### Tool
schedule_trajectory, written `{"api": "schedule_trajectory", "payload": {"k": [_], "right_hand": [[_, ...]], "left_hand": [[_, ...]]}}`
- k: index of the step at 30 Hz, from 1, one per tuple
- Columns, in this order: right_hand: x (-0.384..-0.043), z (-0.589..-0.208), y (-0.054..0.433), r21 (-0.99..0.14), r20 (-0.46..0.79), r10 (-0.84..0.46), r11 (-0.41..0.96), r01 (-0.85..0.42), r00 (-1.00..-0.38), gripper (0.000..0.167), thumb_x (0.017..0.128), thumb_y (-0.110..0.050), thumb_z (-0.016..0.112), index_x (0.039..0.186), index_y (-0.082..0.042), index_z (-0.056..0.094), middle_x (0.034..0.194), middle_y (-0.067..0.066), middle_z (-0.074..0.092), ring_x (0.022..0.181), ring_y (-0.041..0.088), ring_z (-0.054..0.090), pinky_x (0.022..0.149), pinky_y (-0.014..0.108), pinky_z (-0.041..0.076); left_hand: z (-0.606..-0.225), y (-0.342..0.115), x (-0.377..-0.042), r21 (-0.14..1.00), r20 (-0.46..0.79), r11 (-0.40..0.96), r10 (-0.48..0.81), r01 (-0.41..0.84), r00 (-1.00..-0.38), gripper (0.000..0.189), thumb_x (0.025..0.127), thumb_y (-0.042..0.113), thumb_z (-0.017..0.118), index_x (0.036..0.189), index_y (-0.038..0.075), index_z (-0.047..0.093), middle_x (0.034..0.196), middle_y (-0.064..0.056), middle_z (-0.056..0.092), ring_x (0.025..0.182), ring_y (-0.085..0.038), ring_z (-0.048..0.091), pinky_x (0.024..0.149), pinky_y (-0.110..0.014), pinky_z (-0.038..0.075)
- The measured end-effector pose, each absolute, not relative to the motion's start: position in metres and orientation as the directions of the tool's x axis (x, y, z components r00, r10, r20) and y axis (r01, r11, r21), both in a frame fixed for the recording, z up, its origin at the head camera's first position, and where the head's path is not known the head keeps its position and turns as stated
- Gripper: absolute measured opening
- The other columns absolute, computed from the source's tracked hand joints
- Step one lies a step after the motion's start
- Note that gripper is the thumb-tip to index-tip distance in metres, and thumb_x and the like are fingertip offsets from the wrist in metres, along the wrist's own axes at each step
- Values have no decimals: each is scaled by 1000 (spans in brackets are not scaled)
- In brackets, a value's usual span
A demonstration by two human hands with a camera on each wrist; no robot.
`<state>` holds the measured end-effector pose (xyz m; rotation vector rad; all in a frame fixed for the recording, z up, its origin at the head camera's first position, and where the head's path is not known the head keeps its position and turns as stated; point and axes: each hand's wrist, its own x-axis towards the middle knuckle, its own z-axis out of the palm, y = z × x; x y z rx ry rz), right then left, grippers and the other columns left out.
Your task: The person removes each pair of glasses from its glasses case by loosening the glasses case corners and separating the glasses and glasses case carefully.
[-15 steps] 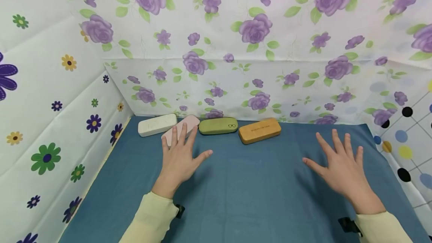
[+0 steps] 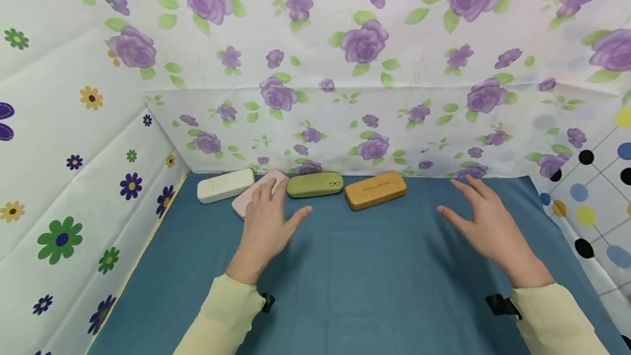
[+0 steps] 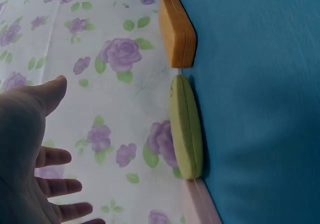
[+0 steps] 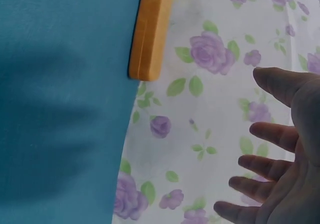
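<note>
Four glasses cases lie in a row along the table's back edge: a white one [image 2: 225,185], a pink one [image 2: 246,196], a green one [image 2: 315,185] with a small glasses print, and an orange one [image 2: 376,190] with lettering. My left hand [image 2: 266,229] hovers over the table, its fingers overlapping the pink case in the head view, thumb spread to the side. Off to the right of the orange case, my right hand [image 2: 495,229] is held above the cloth with relaxed fingers. Neither hand holds anything; the wrist views show both with fingers apart and palms bare.
A blue cloth [image 2: 365,289] covers the table. Behind it hangs a white sheet with purple roses [image 2: 325,108]. Flower-patterned sheeting [image 2: 108,179] borders the left side, and a dotted sheet [image 2: 601,196] borders the right.
Both hands have turned from palms down with fingers spread wide to a more sideways pose, fingers closer together and slightly bent. The cases stay in place; the head view has shifted slightly.
</note>
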<state>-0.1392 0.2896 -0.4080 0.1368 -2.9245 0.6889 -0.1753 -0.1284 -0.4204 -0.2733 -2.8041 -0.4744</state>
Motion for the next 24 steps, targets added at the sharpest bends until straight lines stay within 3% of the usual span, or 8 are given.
{"api": "schedule_trajectory", "payload": {"k": [6,14,18,24], "right_hand": [[-145,-408,283,-443,129,-65,889,-116,-989,78,84,-67,48,141,-14,42,150,19,30,133,46,29,95,66,30],[-158,-411,281,-523,123,-73,843,-128,-990,71,85,-62,53,139,-17,45,143,16,42,128,40,40,91,60,40],[-171,-411,282,-578,94,-47,811,-93,-994,67,85,-60,55,139,-22,45,144,13,43,123,42,45,86,58,44],[-194,-413,283,-609,55,-59,789,-81,-997,68,82,-58,61,139,-24,44,143,10,44,123,41,47,90,57,44]], "left_hand": [[-423,-118,-173,336,265,913,145,232,-953,78,85,65,50,144,18,35,140,-11,40,126,-30,41,97,-51,40],[-426,-101,-179,386,225,891,160,239,-961,77,84,66,51,141,15,40,138,-9,43,128,-27,41,101,-50,39],[-427,-88,-185,465,169,857,161,223,-972,78,83,68,50,142,19,38,142,-7,41,128,-28,43,98,-50,42],[-432,-66,-201,572,62,798,187,188,-980,81,80,73,48,145,26,33,146,-4,37,130,-27,42,99,-51,42]]}}
